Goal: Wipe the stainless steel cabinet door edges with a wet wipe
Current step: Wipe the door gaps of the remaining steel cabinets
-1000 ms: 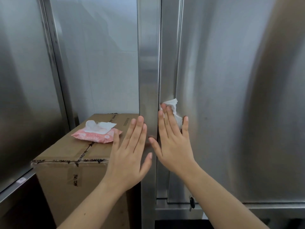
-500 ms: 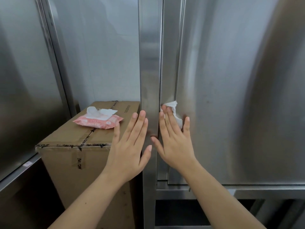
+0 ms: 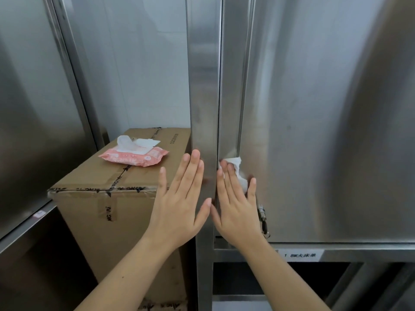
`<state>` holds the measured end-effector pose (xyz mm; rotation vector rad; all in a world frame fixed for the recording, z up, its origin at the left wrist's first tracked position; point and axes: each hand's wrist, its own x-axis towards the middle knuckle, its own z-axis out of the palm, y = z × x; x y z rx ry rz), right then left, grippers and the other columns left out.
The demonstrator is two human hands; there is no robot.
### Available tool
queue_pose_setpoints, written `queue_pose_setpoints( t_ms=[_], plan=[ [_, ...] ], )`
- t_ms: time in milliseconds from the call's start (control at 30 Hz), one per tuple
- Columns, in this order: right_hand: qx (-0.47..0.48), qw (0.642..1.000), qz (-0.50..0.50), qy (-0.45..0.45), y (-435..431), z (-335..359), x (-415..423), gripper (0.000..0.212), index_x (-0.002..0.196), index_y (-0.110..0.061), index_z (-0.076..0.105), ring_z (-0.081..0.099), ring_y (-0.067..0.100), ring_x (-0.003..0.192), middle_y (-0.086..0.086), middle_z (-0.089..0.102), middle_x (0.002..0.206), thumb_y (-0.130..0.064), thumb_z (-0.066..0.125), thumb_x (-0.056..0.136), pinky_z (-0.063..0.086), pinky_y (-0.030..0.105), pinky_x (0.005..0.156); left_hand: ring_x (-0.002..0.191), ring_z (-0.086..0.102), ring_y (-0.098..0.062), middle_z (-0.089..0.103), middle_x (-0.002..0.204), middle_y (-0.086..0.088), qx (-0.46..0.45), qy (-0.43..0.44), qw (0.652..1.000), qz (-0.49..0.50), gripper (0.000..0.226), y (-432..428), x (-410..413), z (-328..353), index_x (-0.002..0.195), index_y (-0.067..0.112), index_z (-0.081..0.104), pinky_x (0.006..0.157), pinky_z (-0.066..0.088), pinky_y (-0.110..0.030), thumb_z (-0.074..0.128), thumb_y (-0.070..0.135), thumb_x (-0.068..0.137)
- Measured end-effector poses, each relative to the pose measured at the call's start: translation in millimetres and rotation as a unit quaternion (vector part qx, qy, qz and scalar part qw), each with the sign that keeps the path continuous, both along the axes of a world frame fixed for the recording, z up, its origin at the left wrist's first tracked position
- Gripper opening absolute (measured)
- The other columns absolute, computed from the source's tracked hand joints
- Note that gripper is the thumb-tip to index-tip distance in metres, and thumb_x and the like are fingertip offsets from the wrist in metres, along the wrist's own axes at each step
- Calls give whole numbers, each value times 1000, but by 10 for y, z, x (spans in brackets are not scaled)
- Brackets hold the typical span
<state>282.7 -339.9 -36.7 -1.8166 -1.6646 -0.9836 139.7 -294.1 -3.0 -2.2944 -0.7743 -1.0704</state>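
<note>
The left hand (image 3: 182, 198) is flat at lower centre, fingers straight, pointing up. The right hand (image 3: 238, 209) beside it matches, thumbs nearly touching.

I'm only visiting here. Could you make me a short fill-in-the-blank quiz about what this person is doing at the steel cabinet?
The right hand presses a white ____ against the cabinet door edge.
The pink pack lies on top of a ____ box.
The left hand lies flat against the steel post, holding ____.
Missing words: wipe; cardboard; nothing.
</note>
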Motion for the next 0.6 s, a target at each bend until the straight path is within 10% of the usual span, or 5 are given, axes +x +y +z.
queue_pose_setpoints(
  t_ms=[300,600],
  plan=[
    [83,996,15,11,156,373,18,67,144,-2,17,14,21,142,11,15,152,-47,26,96,-2,52,112,143,11,-21,15,154,-12,-9,3,1000,0,64,-2,-6,-88,145,3,21,115,1,-47,32,39,93],
    [-37,996,22,73,-42,-524,-71,61,145,-7,13,-2,15,144,8,17,152,-46,8,98,2,54,111,143,12,-23,16,154,-13,-50,10,999,1,65,-83,-7,-413,146,5,16,116,0,-44,34,38,92]
  ],
)
